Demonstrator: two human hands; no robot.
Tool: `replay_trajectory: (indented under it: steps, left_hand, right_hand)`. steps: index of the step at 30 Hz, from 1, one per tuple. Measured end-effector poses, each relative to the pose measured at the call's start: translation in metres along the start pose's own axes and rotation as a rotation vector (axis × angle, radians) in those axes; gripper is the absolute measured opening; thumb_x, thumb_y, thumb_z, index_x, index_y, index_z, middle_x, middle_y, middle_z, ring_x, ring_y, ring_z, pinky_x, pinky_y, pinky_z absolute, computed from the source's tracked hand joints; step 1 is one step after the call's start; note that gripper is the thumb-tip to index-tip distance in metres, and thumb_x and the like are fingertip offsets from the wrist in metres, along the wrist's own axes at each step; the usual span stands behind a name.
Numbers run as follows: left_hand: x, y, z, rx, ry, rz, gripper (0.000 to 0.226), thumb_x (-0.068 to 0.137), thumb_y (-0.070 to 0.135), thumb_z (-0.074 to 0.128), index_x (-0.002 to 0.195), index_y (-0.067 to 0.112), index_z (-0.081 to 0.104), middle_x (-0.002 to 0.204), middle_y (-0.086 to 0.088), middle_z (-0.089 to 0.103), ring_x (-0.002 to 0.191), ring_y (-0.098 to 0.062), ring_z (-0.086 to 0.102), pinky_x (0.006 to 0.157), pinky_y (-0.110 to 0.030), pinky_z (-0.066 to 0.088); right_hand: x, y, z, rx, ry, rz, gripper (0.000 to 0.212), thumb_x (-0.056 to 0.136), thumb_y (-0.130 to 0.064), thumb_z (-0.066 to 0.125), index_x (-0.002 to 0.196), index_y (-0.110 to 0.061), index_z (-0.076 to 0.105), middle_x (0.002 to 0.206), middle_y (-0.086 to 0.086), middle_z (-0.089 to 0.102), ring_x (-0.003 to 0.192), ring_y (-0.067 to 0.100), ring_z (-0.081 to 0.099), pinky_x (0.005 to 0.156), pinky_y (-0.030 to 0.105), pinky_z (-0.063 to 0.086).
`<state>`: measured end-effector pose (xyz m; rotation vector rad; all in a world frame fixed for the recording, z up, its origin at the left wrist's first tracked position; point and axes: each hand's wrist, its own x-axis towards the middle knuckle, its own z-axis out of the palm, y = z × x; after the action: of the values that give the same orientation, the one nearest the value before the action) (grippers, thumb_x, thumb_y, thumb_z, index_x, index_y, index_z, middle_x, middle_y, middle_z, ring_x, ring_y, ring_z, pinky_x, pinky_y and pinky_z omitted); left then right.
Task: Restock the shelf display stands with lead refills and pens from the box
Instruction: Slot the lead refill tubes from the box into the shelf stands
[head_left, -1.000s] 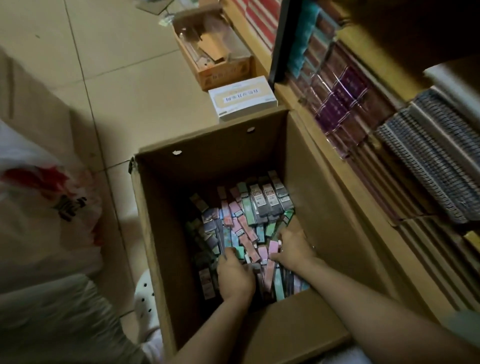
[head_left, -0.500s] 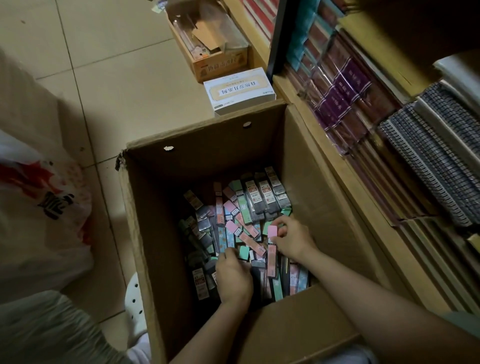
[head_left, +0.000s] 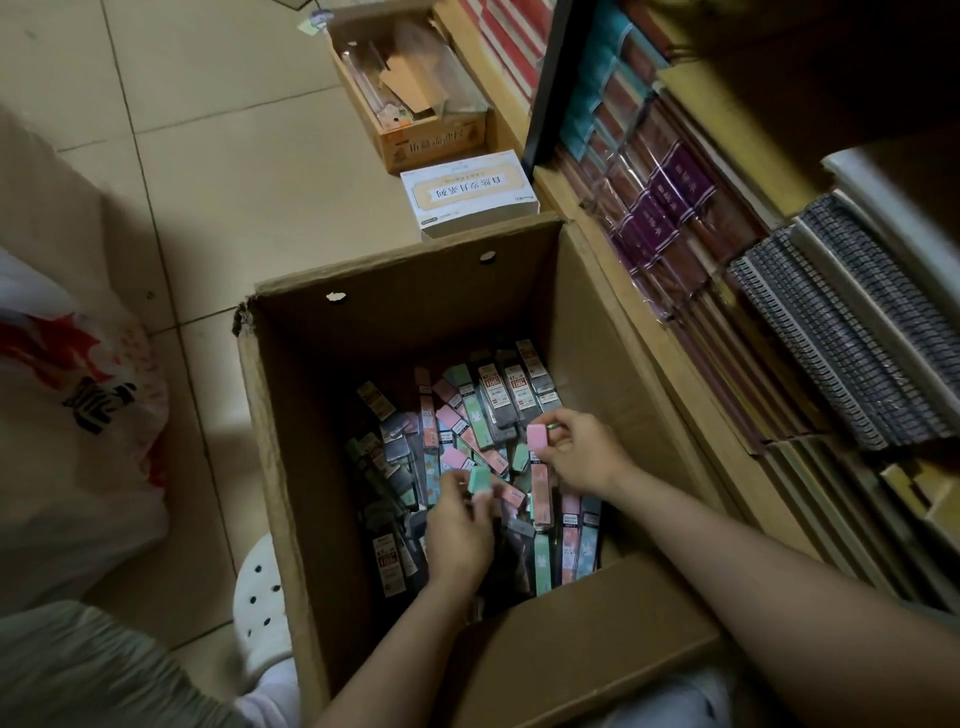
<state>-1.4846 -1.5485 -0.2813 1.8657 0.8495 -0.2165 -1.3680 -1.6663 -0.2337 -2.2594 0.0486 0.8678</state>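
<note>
Both hands lifted off the pile in the box (head_left: 291, 467). Left hand (head_left: 457, 525) pinches a green lead refill (head_left: 479, 479); right hand (head_left: 584, 454) pinches a pink one (head_left: 536, 439), possibly more, blurry.

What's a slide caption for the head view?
Both hands in the cardboard box: left hand holds a green refill, right hand a pink refill.

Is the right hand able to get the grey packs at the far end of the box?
Probably yes. The right hand is already inside the open box, and the grey packs lie uncovered just beyond it. But its grip is on a pink pack, so it isn't free.
</note>
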Motion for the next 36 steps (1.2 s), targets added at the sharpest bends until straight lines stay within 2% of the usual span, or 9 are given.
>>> replay_trajectory:
  steps: [3,5,10,17,22,25,29,33,36]
  left_hand:
    - [0.007,0.018,-0.013,-0.210,-0.045,0.040,0.021,0.100,0.026,0.049,0.120,0.020,0.053,0.100,0.011,0.061,0.091,-0.007,0.060,0.076,-0.026,0.049]
    - [0.010,0.030,-0.022,-0.339,-0.094,0.050,0.021,0.102,0.029,0.044,0.118,0.020,0.053,0.098,0.003,0.059,0.088,-0.014,0.057,0.076,-0.028,0.047]
    - [0.008,0.047,-0.032,-0.431,-0.209,0.042,0.015,0.103,0.036,0.038,0.103,0.032,0.053,0.096,-0.009,0.061,0.082,-0.026,0.059,0.077,-0.047,0.052]
    - [-0.002,0.043,-0.036,-0.597,-0.285,-0.054,0.040,0.102,0.048,0.028,0.114,0.022,0.056,0.112,-0.003,0.065,0.100,-0.015,0.064,0.078,-0.033,0.052]
    - [-0.002,0.041,-0.032,-0.667,-0.399,-0.103,0.022,0.100,0.029,0.050,0.121,0.023,0.045,0.095,-0.014,0.068,0.071,-0.030,0.062,0.052,-0.034,0.049]
    - [0.005,0.041,-0.030,-0.734,-0.351,-0.136,0.023,0.100,0.017,0.051,0.119,0.030,0.048,0.100,-0.009,0.074,0.090,-0.029,0.071,0.069,-0.039,0.057]
    - [0.017,0.045,-0.031,-0.748,-0.199,-0.185,0.031,0.102,0.016,0.047,0.132,0.017,0.042,0.120,-0.026,0.062,0.108,-0.040,0.063,0.091,-0.056,0.052]
    - [0.033,0.043,-0.033,-0.751,-0.058,-0.137,0.015,0.101,0.020,0.048,0.115,0.026,0.047,0.106,-0.018,0.067,0.094,-0.033,0.069,0.079,-0.048,0.058]
    - [0.046,0.037,-0.033,-0.707,0.035,-0.084,0.017,0.100,0.025,0.051,0.116,0.030,0.046,0.102,-0.001,0.065,0.089,-0.011,0.067,0.072,-0.028,0.058]
  right_hand:
    - [-0.006,-0.016,-0.011,0.106,-0.068,-0.004,0.033,0.090,0.001,0.063,0.120,-0.012,0.062,0.083,0.002,0.059,0.069,0.008,0.058,0.057,0.022,0.053]
    - [-0.014,-0.026,-0.016,0.259,-0.146,0.023,0.037,0.091,0.003,0.061,0.125,-0.011,0.059,0.095,0.009,0.060,0.063,0.008,0.064,0.049,0.017,0.051]
    - [-0.031,-0.037,-0.013,0.352,-0.197,-0.008,0.033,0.090,-0.002,0.064,0.115,-0.025,0.062,0.112,0.009,0.060,0.086,0.017,0.067,0.058,0.021,0.056]
    - [-0.029,-0.030,0.002,0.288,-0.128,-0.062,0.031,0.088,-0.002,0.068,0.117,-0.012,0.063,0.082,0.005,0.058,0.069,0.016,0.061,0.060,0.030,0.058]
    - [-0.023,-0.029,0.014,0.460,-0.146,-0.021,0.027,0.090,0.002,0.063,0.114,-0.012,0.062,0.071,0.003,0.058,0.059,0.014,0.060,0.049,0.024,0.055]
    - [-0.008,-0.029,0.013,0.436,-0.079,-0.038,0.025,0.094,-0.008,0.061,0.119,-0.007,0.063,0.071,0.002,0.062,0.049,0.003,0.059,0.046,0.016,0.050]
    - [0.025,-0.022,0.017,0.012,0.208,-0.064,0.030,0.094,-0.019,0.063,0.123,-0.012,0.064,0.101,0.006,0.068,0.088,0.018,0.068,0.081,0.038,0.057]
    - [0.058,-0.028,0.041,-0.233,0.215,-0.160,0.045,0.092,-0.023,0.066,0.134,-0.010,0.055,0.128,0.012,0.055,0.116,0.028,0.054,0.101,0.040,0.044]
    - [0.072,-0.030,0.057,-0.349,0.225,-0.168,0.051,0.093,-0.026,0.064,0.138,-0.009,0.049,0.135,0.011,0.049,0.127,0.028,0.044,0.106,0.039,0.038]
